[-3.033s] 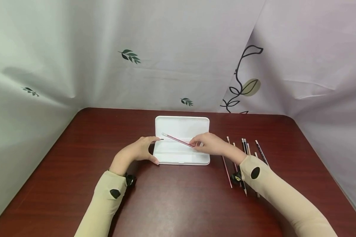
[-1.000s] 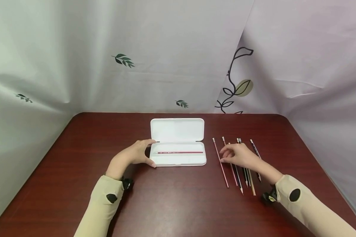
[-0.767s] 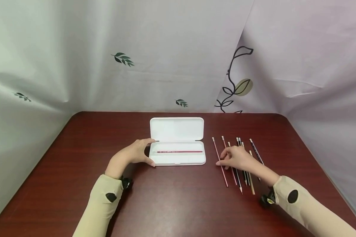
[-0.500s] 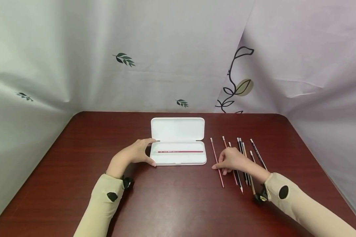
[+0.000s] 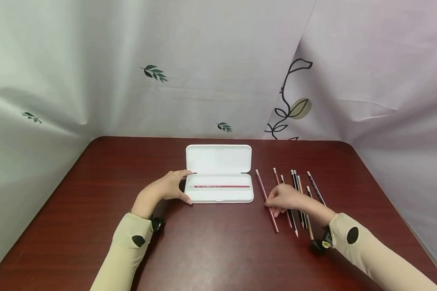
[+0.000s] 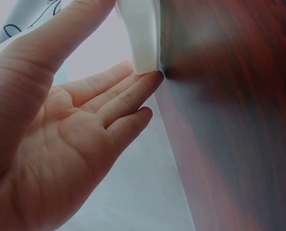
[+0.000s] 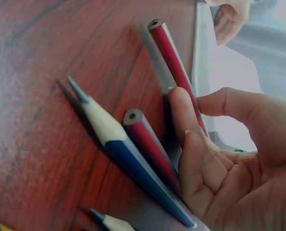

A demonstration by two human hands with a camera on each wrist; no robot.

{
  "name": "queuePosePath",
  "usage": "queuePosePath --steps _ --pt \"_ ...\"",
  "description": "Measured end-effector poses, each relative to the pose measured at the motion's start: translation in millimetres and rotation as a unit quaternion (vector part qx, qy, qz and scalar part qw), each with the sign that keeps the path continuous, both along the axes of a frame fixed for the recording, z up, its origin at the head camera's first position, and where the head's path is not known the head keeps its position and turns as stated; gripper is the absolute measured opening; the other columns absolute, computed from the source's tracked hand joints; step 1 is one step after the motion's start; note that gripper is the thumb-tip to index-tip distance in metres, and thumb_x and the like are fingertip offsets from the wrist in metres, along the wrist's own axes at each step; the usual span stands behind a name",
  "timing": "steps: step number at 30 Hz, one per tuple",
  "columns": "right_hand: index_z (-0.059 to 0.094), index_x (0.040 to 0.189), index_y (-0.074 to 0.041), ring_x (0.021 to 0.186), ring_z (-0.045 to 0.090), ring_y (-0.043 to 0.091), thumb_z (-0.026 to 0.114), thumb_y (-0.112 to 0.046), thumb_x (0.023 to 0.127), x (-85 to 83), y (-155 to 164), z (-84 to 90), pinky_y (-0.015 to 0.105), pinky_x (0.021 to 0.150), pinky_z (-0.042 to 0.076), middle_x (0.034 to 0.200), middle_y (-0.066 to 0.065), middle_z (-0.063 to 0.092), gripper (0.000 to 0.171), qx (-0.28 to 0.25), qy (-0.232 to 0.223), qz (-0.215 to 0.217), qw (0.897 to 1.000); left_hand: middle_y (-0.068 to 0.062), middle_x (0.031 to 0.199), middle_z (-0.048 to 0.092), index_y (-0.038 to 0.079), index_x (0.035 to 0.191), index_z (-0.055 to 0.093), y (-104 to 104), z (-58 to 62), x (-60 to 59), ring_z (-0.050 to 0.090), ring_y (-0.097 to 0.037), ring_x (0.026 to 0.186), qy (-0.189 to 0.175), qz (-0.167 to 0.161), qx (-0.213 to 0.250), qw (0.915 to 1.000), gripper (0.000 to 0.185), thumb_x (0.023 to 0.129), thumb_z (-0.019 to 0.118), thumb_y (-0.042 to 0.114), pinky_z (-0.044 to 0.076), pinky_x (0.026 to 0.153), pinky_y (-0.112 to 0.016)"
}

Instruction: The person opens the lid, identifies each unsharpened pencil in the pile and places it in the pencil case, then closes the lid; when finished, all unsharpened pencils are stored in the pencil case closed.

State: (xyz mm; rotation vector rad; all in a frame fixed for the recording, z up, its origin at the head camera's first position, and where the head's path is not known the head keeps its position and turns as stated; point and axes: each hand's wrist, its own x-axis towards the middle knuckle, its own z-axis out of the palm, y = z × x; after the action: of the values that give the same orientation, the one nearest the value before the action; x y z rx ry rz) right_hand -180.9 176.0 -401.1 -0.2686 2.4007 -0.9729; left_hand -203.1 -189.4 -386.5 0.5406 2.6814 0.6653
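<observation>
Right hand [image 5: 285, 199] pinches red pencil [image 5: 266, 201] near its middle, leftmost of loose pencils [image 5: 301, 198] on bench [image 5: 218, 250]. Pencil's long axis runs front to back. White case [image 5: 219, 190] lies left of it; left hand [image 5: 166, 188] holds case end, fingers relaxed.

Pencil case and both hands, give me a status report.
Left hand braces the open pencil case, one red pencil inside. Right hand pinches the leftmost loose pencil. Nothing between pencil and case.

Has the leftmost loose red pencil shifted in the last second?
Yes. The red pencil, pinched by the right hand, has swung its eraser end closer to the white case.
</observation>
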Motion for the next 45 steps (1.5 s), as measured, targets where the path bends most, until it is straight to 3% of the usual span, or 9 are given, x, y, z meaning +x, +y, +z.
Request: queuePosePath --steps 6,16,26,31,34,40,45 --pt "0.050 0.087 0.000 0.055 0.066 0.019 0.055 -0.009 0.084 -3.5 0 2.7 0.029 0.050 0.051 0.062 0.010 0.067 0.010 -0.058 -0.014 0.010 0.998 -0.022 0.131 0.052 -0.001 0.134 0.043 -1 -0.3 0.7 0.047 -0.032 0.124 0.002 -0.001 -0.005 1.0000 0.094 0.059 0.088 0.032 0.037 0.101 -0.047" --pt "0.051 0.099 0.002 0.070 0.068 0.024 0.056 -0.009 0.089 -27.4 -5 14.3 0.038 0.060 0.053 0.081 0.012 0.070 0.016 -0.128 0.085 0.037 0.987 -0.023 0.130 0.053 -0.001 0.134 0.043 0 -0.2 -0.2 0.047 -0.032 0.123 0.006 0.002 -0.004 1.0000 0.094 0.059 0.088 0.031 0.038 0.101 -0.046" --pt "0.055 0.107 0.000 0.084 0.067 0.030 0.062 -0.017 0.089 -54.9 -18 24.4 0.034 0.069 0.054 0.092 0.015 0.070 0.025 -0.162 0.131 -0.005 0.978 -0.022 0.130 0.052 -0.001 0.134 0.043 1 3.0 2.3 0.047 -0.032 0.123 -0.001 0.007 0.000 1.0000 0.093 0.059 0.088 0.030 0.038 0.101 -0.046" --pt "0.058 0.111 0.000 0.088 0.066 0.023 0.062 -0.017 0.090 -68.6 -26 25.9 0.035 0.072 0.054 0.098 0.018 0.069 0.027 -0.197 0.133 -0.026 0.971 -0.021 0.131 0.052 0.000 0.135 0.043 1 1.7 0.8 0.047 -0.031 0.124 -0.006 0.010 -0.001 0.9999 0.093 0.060 0.088 0.030 0.038 0.101 -0.045" --pt "0.060 0.110 -0.001 0.085 0.067 0.024 0.063 -0.018 0.089 -73.4 -34 24.2 0.037 0.072 0.054 0.097 0.016 0.069 0.027 -0.190 0.152 -0.014 0.970 -0.021 0.130 0.053 -0.001 0.134 0.043 1 1.6 0.5 0.048 -0.031 0.122 -0.001 0.007 0.000 1.0000 0.093 0.059 0.089 0.029 0.038 0.101 -0.045" --pt "0.067 0.106 -0.007 0.087 0.067 0.020 0.066 -0.021 0.087 -73.1 -48 17.4 0.034 0.077 0.053 0.092 0.008 0.071 0.023 -0.109 0.222 0.055 0.967 -0.021 0.129 0.053 -0.001 0.134 0.043 1 1.6 0.3 0.048 -0.031 0.123 0.000 0.002 -0.003 1.0000 0.093 0.059 0.088 0.031 0.038 0.101 -0.045" --pt "0.068 0.108 -0.009 0.087 0.065 0.015 0.065 -0.021 0.087 -70.4 -54 16.4 0.035 0.080 0.051 0.092 0.004 0.071 0.024 -0.075 0.239 0.077 0.965 -0.020 0.132 0.051 0.001 0.135 0.043 1 1.3 0.2 0.046 -0.030 0.124 -0.008 0.008 -0.008 0.9999 0.092 0.060 0.088 0.030 0.038 0.102 -0.044"
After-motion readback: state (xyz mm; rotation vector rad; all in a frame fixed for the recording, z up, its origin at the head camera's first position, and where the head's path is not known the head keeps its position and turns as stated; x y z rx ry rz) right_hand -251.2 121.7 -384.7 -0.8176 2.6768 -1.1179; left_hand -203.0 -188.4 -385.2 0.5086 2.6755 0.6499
